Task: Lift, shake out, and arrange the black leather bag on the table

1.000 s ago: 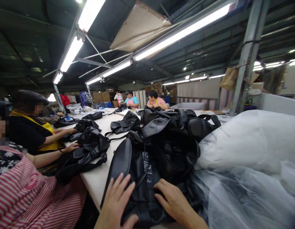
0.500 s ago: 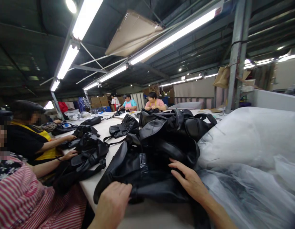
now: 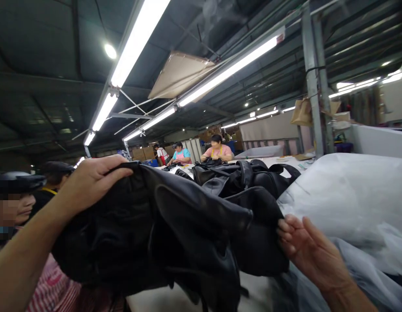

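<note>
A black leather bag (image 3: 174,229) is lifted off the table and held up in front of me. My left hand (image 3: 93,180) is closed over its upper left edge, fingers wrapped on the leather. At the bag's right side my right hand (image 3: 303,247) pinches the edge, fingertips tucked into the leather. The bag hangs crumpled between both hands and hides most of the table below.
More black bags (image 3: 249,173) are piled behind. Clear plastic sheeting over a white bulk (image 3: 347,195) fills the right. A person in a striped top (image 3: 12,208) sits close on my left; other workers (image 3: 218,149) sit at the far end. A steel post (image 3: 313,86) stands at right.
Both hands have gripped the black bag and raised it from the table to chest height; my left arm swung up and left. The view tilted upward.
</note>
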{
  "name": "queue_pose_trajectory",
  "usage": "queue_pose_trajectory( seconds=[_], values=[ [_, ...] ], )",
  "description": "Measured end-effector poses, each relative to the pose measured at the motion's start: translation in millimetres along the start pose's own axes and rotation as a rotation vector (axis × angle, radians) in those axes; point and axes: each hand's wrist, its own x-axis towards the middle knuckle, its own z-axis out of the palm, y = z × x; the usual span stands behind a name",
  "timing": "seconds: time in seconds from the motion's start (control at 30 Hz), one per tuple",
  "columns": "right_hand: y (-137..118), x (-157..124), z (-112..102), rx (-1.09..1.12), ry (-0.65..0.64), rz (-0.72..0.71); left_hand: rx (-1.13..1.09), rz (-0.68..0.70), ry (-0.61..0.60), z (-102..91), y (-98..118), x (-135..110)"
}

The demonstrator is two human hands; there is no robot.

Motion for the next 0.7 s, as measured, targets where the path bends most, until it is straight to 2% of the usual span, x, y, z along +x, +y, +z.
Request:
queue_pose_trajectory(
  seconds=[0.07,0.13,0.2,0.3,0.4,0.5,0.57,0.7],
  values=[
    [0,-2,4,-0.172,-0.092,0.008,-0.117,-0.028,-0.142,-12.0,-5,11],
    [0,-6,14,-0.312,-0.263,0.028,-0.178,-0.042,-0.294,-9.6,-8,22],
    [-1,-14,28,-0.427,-0.424,0.037,-0.165,-0.034,-0.407,10.9,-10,30],
    [1,-24,46,-0.632,-0.533,0.037,-0.106,-0.022,-0.548,69.9,-13,27],
    [16,-28,54,-0.869,-0.522,0.085,-0.003,-0.047,-0.577,136.8,-7,13],
    [36,-24,57,-1.036,-0.448,0.126,0.043,-0.040,-0.542,185.2,9,9],
    [44,-22,62,-1.080,-0.436,0.149,0.050,-0.004,-0.512,203.2,23,16],
    [49,-31,85,-0.960,-0.527,0.286,0.046,0.147,-0.447,218.7,52,50]
  ],
)
